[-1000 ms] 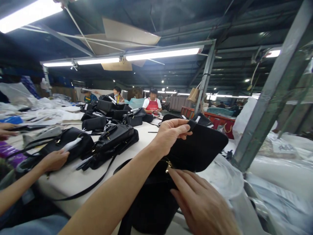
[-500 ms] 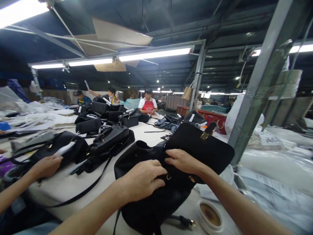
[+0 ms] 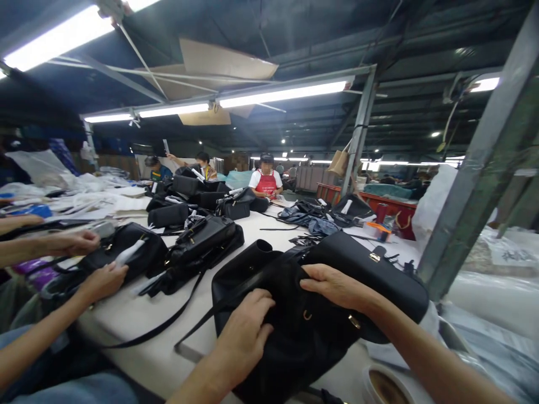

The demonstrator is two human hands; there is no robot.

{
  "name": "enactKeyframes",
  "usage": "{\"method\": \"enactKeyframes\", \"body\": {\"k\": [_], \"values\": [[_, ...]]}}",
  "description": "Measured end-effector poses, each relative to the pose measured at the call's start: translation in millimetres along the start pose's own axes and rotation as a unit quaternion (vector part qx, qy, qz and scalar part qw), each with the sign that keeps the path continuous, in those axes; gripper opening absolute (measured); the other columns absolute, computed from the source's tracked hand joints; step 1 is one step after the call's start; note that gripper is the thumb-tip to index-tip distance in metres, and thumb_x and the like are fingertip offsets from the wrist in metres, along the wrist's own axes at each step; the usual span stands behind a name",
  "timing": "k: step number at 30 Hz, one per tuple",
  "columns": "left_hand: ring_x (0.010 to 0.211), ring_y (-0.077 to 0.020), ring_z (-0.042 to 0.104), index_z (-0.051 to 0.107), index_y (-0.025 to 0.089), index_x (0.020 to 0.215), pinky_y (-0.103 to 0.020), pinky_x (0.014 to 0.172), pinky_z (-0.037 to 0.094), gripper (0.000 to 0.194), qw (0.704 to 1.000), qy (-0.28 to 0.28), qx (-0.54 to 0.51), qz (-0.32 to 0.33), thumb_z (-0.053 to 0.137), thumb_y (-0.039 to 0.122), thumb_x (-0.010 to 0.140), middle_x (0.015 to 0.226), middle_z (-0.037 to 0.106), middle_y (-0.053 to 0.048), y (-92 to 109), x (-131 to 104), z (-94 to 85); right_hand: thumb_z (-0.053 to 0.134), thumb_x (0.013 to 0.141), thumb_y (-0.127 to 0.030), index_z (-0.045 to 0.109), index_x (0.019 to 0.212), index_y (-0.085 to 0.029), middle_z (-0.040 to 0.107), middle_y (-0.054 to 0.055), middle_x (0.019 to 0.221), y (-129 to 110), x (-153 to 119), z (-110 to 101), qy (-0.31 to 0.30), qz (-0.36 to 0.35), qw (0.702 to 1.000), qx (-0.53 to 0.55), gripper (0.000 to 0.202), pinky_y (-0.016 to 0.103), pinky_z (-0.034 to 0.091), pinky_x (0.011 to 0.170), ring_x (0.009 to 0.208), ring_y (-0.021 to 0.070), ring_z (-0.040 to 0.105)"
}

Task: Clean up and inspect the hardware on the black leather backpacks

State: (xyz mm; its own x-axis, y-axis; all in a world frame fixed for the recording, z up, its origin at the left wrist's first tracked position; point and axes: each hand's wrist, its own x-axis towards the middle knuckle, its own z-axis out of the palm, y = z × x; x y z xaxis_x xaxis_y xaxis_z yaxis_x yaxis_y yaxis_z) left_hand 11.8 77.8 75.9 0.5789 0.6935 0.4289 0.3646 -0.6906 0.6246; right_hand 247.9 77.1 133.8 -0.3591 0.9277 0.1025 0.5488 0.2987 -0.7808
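A black bag (image 3: pixel 290 336) with gold fittings lies tilted on the white table before me, its flap (image 3: pixel 374 280) folded out to the right. My right hand (image 3: pixel 326 283) pinches the bag's upper edge beside the flap. On the bag's left part, my left hand (image 3: pixel 248 325) has its fingers curled against the black material, the fingertips partly sunk into it. A thin black strap (image 3: pixel 202 328) runs from the bag toward the lower left. Below the flap, near my right forearm, stands a round tub (image 3: pixel 385 387) with brown contents.
More black bags (image 3: pixel 202 241) lie at centre left. At the far left, a neighbour's hands (image 3: pixel 105 278) handle a bag with white wrapping. A metal post (image 3: pixel 467 151) rises at right beside plastic-wrapped goods (image 3: pixel 497 292). A person in a red apron (image 3: pixel 266 182) sits opposite.
The view has shifted, so the scene sits further right. The flap has tipped lower and shows its outer side with the clasp. My left hand has moved lower and left on the bag.
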Motion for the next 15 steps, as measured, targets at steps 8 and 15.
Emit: {"method": "enactKeyframes", "body": {"k": [8,15], "values": [[0.075,-0.0166,0.066,0.07,0.018,0.082,-0.026,0.07,0.05,0.027,0.963,-0.125,-0.236,-0.026,0.045,0.007,0.08,0.083,0.071,-0.005,36,-30,-57.4,0.053,0.076,-0.022,0.068,0.074,-0.019,0.069,-0.001,0.079,9,4,3,0.035,-0.015,0.999,-0.008,0.015,0.036,0.05,0.085,0.082,0.0214,0.062],[0.124,-0.0282,0.049,0.056,0.023,0.124,-0.042,0.106,0.035,0.051,0.974,0.205,0.091,-0.036,0.068,0.025,0.075,0.132,0.057,-0.01,-8,5,-68.8,0.046,0.074,-0.012,0.071,0.074,-0.019,0.07,0.0,0.077,3,24,13,0.004,-0.083,0.995,-0.047,0.027,0.037,0.05,0.084,0.083,0.0219,0.064]]}}
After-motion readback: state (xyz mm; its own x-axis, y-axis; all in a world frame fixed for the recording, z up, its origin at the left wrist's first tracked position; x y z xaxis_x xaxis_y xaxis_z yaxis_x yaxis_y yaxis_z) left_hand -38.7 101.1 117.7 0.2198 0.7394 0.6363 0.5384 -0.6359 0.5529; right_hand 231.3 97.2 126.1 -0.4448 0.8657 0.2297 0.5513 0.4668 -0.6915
